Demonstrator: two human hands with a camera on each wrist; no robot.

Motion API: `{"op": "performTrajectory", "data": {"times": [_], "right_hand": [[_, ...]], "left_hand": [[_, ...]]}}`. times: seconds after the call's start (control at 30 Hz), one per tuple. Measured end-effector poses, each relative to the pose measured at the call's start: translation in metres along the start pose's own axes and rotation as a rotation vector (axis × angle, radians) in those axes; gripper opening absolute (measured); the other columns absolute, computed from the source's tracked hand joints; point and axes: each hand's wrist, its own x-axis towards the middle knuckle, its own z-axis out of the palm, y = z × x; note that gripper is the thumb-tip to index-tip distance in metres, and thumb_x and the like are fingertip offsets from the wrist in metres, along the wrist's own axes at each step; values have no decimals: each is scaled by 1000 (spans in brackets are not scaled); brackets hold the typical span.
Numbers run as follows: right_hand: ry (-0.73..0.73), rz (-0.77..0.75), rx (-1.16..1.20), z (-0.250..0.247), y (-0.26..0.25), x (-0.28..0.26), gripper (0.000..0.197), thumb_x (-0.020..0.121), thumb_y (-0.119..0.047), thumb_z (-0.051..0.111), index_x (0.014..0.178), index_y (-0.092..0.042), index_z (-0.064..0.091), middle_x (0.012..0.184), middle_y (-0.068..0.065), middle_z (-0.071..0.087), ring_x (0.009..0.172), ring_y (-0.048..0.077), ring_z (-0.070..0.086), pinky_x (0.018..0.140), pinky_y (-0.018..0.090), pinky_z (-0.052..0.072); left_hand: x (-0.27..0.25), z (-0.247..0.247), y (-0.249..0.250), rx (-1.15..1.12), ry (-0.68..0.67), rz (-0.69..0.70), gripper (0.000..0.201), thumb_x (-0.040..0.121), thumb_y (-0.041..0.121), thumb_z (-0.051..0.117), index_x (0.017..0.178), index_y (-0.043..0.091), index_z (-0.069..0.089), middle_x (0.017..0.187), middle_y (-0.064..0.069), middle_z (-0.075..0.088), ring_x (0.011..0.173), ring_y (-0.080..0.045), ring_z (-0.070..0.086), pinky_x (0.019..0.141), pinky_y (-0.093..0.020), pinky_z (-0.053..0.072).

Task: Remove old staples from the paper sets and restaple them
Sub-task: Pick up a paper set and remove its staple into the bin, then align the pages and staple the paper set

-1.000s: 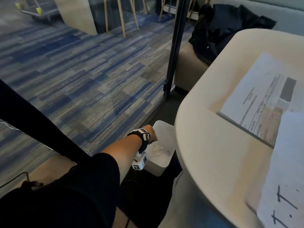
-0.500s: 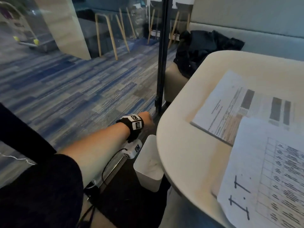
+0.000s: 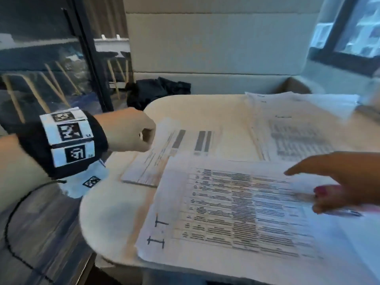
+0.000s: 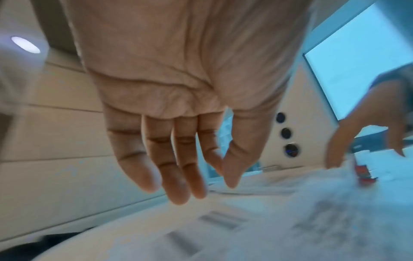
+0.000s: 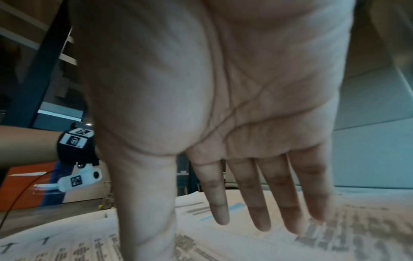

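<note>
Three paper sets lie on the white table (image 3: 111, 219). The nearest set (image 3: 236, 212) bears a handwritten "I.T", a second set (image 3: 176, 149) lies partly under it, and a third (image 3: 287, 124) lies at the back right. My left hand (image 3: 129, 132) hovers over the table's left edge above the second set. The left wrist view shows its fingers (image 4: 178, 159) relaxed and holding nothing. My right hand (image 3: 339, 173) is spread just over the nearest set, its fingers (image 5: 245, 194) straight. A small red object (image 3: 327, 191) lies by its thumb, too blurred to identify.
A black garment (image 3: 156, 91) lies on the padded bench (image 3: 216, 48) behind the table. A glass partition with a black frame (image 3: 92, 68) stands to the left. A window (image 3: 359, 27) is at the upper right.
My left hand has risen from the white bin on the floor to the table's left edge. The head view swung up to the tabletop, and my right hand came into view.
</note>
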Motion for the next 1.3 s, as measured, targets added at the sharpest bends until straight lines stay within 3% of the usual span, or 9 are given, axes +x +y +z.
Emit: {"op": "performTrajectory", "data": {"times": [0.07,0.13,0.3,0.43,0.57,0.73,0.9,1.1,1.3], "right_hand": [[39,76,-30,-2,3,-17,75,65,-77,61,130,-64,25,128,-31,36,127,-1,38,97,14,28],[14,142,-101,4,18,-21,79,75,-60,68,142,-43,30,139,-17,42,127,8,41,100,19,30],[20,146,-76,35,40,-17,50,81,-45,71,120,-21,51,111,0,63,97,19,58,86,31,47],[92,145,-79,47,50,-11,21,88,-38,64,90,-25,48,84,-8,54,71,9,48,59,21,35],[109,179,1,37,69,-12,21,94,-43,56,97,-22,51,83,-9,53,69,5,46,58,21,33],[259,184,83,32,78,-9,18,96,-39,52,98,-22,47,91,-2,58,76,12,52,61,26,36],[228,126,82,44,76,6,14,96,-33,52,97,-21,46,94,2,58,80,19,56,68,32,46],[215,26,-7,50,72,26,26,93,-45,56,97,-28,36,89,-3,57,73,12,51,60,27,35],[202,-82,-43,43,75,34,31,92,-42,58,112,-23,44,97,2,54,82,17,51,68,29,38]], "left_hand": [[6,-6,55,-53,-36,164,7,83,28,68,79,27,63,72,17,59,68,3,55,59,-10,39],[14,-6,104,-89,-83,300,5,84,31,69,81,28,66,74,17,60,71,2,56,66,-16,44],[41,13,199,-16,-160,523,29,84,46,65,106,27,63,104,13,58,101,-8,53,88,-28,43],[60,31,241,12,-208,527,77,75,62,65,135,20,44,137,3,44,124,-16,42,104,-32,36],[64,43,255,44,-306,490,99,68,66,68,146,22,26,149,-4,26,133,-26,34,106,-44,37],[56,48,261,105,-456,519,86,83,58,57,142,57,-5,159,2,-14,146,-29,-5,114,-57,19],[49,52,264,114,-472,553,77,88,50,55,138,63,-2,157,3,-22,145,-29,-14,116,-53,11],[55,48,264,124,-523,532,81,83,57,58,131,72,-6,155,1,-29,144,-30,-19,115,-54,13],[59,49,263,152,-534,551,82,81,61,57,128,74,-9,153,1,-32,144,-33,-19,113,-57,14]]}}
